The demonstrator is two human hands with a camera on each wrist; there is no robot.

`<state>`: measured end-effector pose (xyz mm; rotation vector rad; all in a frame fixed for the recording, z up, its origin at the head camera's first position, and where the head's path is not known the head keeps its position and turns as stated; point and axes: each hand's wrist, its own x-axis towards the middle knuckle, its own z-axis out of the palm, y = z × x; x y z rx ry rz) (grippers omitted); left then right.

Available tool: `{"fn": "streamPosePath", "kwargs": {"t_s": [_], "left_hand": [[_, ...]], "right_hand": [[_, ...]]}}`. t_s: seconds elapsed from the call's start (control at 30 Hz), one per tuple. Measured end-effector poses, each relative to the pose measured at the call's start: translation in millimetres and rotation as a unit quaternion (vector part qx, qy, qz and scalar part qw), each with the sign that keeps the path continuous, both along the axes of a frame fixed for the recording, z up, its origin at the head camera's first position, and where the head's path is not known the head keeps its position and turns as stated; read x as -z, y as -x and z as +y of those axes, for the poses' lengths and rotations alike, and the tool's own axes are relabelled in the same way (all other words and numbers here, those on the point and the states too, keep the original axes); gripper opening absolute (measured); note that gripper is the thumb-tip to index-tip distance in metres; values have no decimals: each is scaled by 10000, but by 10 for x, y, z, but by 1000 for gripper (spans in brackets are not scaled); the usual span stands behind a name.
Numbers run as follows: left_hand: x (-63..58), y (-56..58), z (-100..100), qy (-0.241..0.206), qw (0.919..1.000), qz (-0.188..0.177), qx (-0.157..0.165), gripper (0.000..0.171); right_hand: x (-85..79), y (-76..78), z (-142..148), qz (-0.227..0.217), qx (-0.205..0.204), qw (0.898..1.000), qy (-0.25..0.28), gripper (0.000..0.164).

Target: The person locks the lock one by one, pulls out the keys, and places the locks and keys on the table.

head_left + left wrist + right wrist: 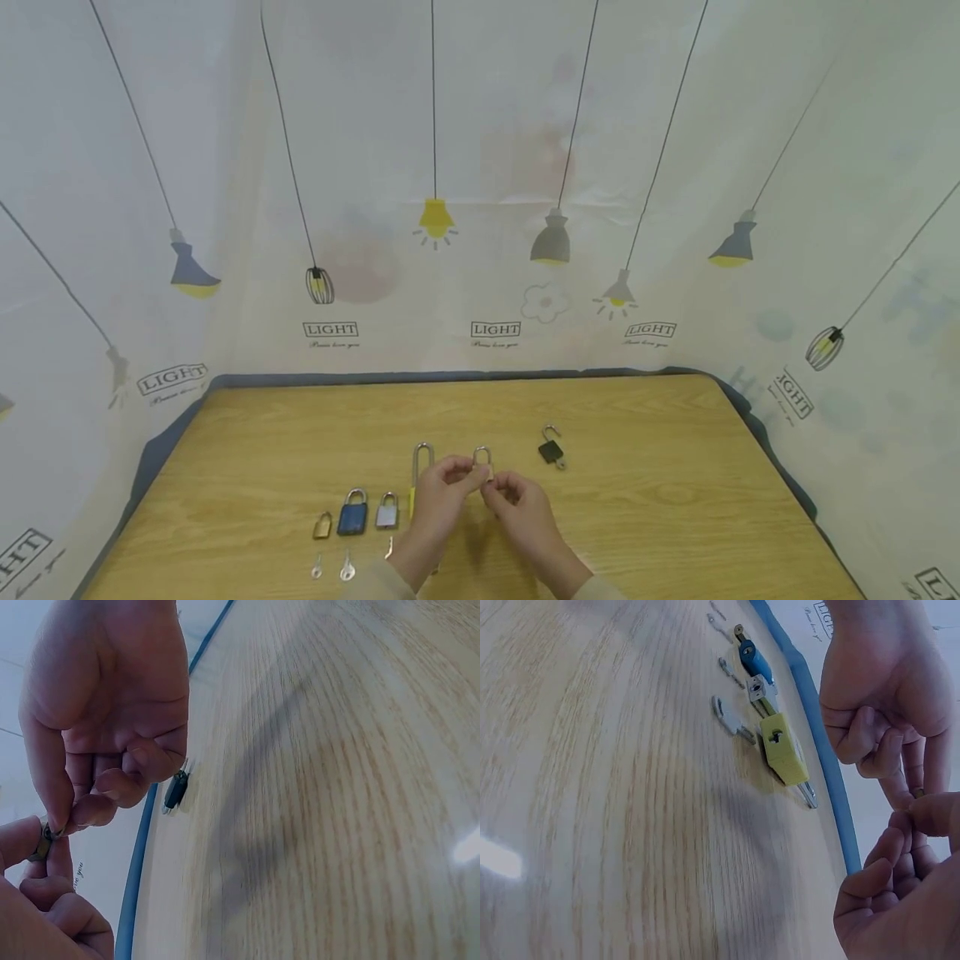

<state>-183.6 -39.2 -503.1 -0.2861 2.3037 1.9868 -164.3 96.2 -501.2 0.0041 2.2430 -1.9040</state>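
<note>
My left hand [442, 498] holds a small padlock [482, 462] between thumb and fingers, its shackle pointing up. At the padlock's lower end, my right hand [522, 510] pinches a small key, almost wholly hidden by the fingertips. In the left wrist view the padlock's brassy body [43, 844] shows between the left fingers, with the right fingertips against it. The right wrist view shows both hands meeting, the padlock mostly covered. Close behind my left hand lies a long-shackle yellow padlock [784, 750], partly hidden in the head view.
To the left lie a small brass padlock [322, 526], a blue padlock [352, 515] and a silver padlock [387, 512]. Loose keys [347, 570] lie in front of them. A black padlock [551, 452], shackle open and key inserted, lies at right on the wooden table [660, 500].
</note>
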Motion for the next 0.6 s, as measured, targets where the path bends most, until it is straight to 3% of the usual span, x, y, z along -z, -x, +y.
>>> {"fn": "streamPosePath", "kwargs": {"t_s": [0.13, 0.4, 0.6], "left_hand": [[27, -10, -12, -71, 10000, 9, -39, 32], [5, -18, -21, -219, 9997, -56, -68, 32], [-6, -17, -19, -355, 9993, -61, -43, 34]], "right_hand": [[-85, -45, -14, -139, -41, 9997, 201, 25], [169, 43, -29, -106, 126, 9997, 151, 25], [199, 55, -52, -173, 343, 9987, 328, 25]]}}
